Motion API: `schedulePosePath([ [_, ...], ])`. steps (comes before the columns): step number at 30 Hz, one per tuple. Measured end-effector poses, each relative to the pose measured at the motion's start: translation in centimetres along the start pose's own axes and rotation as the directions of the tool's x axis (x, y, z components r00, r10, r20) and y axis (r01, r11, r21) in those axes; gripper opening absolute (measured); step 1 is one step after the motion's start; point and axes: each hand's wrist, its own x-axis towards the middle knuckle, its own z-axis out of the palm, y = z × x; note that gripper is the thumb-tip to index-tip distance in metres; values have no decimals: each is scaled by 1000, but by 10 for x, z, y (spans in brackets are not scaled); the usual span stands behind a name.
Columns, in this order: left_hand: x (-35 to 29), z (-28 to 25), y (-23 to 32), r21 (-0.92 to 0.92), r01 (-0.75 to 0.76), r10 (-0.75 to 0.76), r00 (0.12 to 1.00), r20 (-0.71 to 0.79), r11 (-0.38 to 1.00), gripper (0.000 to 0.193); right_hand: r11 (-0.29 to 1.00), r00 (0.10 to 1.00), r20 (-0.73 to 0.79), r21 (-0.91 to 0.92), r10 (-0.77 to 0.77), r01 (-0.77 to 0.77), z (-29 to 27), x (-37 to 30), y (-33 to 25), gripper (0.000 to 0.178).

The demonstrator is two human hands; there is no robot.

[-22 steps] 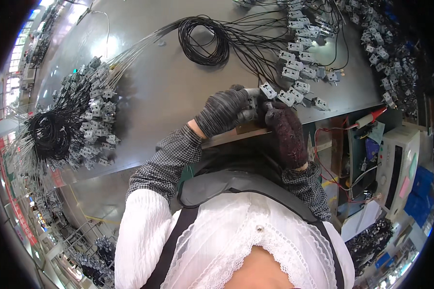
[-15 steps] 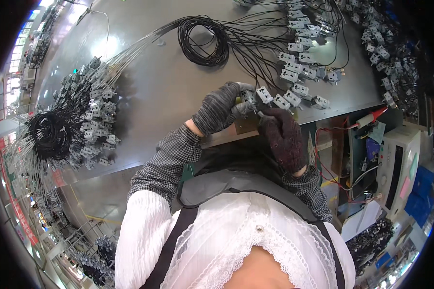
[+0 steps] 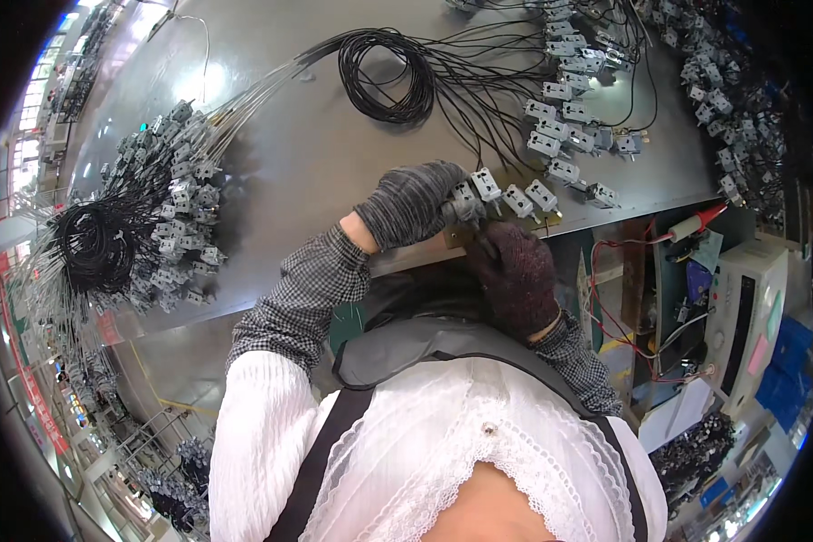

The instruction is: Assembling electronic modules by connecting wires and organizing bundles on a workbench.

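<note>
My left hand (image 3: 413,206), in a grey knitted glove, is closed at the table's front edge around a small silver box-shaped metal part (image 3: 465,202). Just below and right of it is my right hand (image 3: 520,275), in a dark maroon glove, its fingers drawn together close to that part. What those fingers pinch, if anything, is hidden. Beside the held part lies a similar metal part (image 3: 486,184), with two more (image 3: 528,200) to its right. Thin black cables (image 3: 479,122) run from these parts to a coiled cable bundle (image 3: 387,77) farther back.
Several more cabled metal parts (image 3: 551,126) lie in rows at the right. A large cabled heap (image 3: 185,194) covers the table's left end; another pile (image 3: 727,99) is at far right. Below the right edge stand a beige instrument box (image 3: 750,307) and a red probe (image 3: 696,222).
My right hand has moved left and toward my body, below the left hand. The left hand has shifted slightly left, and the nearest metal parts have moved left a little.
</note>
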Motion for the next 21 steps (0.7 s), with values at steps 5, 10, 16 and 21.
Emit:
schedulePosePath([
  [5,-15,6,-3,-9,-34,34,999,-15,999,43,741,873,254,462,417,-488,3,-7,-19,28],
  [10,-12,5,-2,-77,-61,53,994,-93,995,42,-220,438,714,627,547,-747,-14,-6,-35,35],
  [16,-4,6,7,-40,-47,43,995,-93,998,46,-213,522,709,667,474,-713,1,-16,-9,46],
  [21,-9,7,18,69,-42,46,997,-57,997,51,711,850,158,483,503,-511,20,-28,-5,35],
])
